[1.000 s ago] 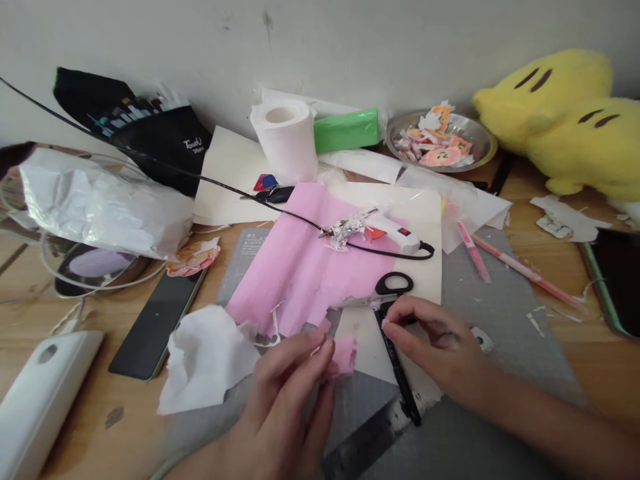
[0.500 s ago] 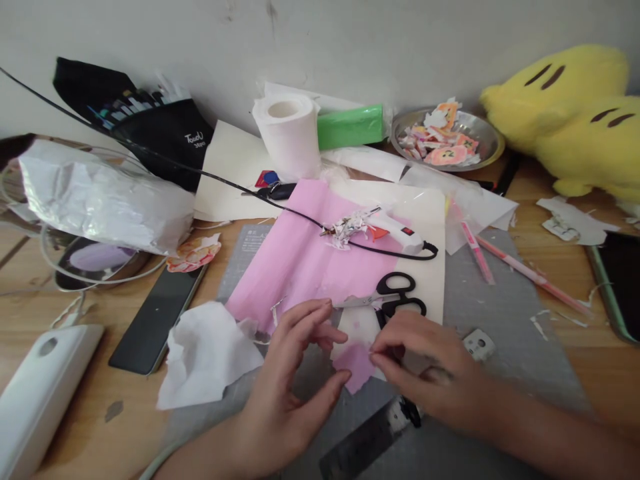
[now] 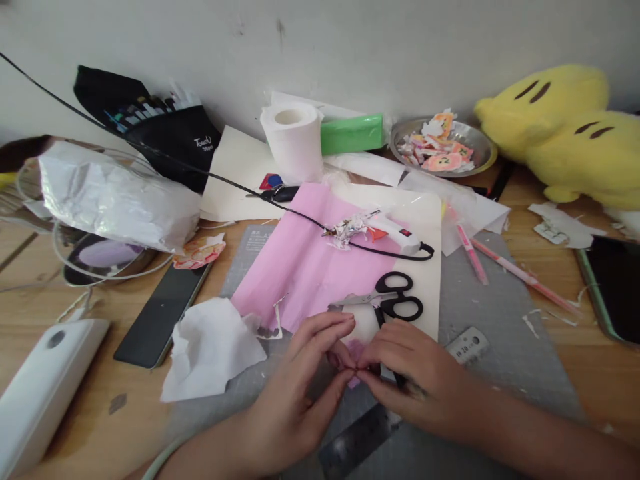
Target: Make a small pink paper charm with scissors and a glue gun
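Note:
My left hand (image 3: 313, 377) and my right hand (image 3: 417, 367) meet fingertip to fingertip above the cutting mat (image 3: 270, 407). Between their pinched thumbs and fingers is a small, crumpled piece of pink paper (image 3: 356, 350), partly hidden by the fingers. Just beyond the hands lie black-handled scissors (image 3: 395, 297), blades pointing left. A pink sheet of paper (image 3: 280, 267) is spread behind them, with a white glue gun (image 3: 395, 233) on top, its nozzle covered in paper scraps. Under the hands runs a metal ruler (image 3: 467, 345), its middle covered by my right hand.
Crumpled white paper (image 3: 213, 350) and a dark phone (image 3: 163, 320) lie left, near a white power bank (image 3: 55, 393). At the back stand a tissue roll (image 3: 293, 150), a metal bowl (image 3: 487, 157) of cutouts and yellow plush toys (image 3: 550, 133). A black cable (image 3: 215, 175) crosses over.
My left hand has come in from the left, its thumb and finger closing at the pink paper piece. My right hand has shifted slightly left, and the piece looks more bunched.

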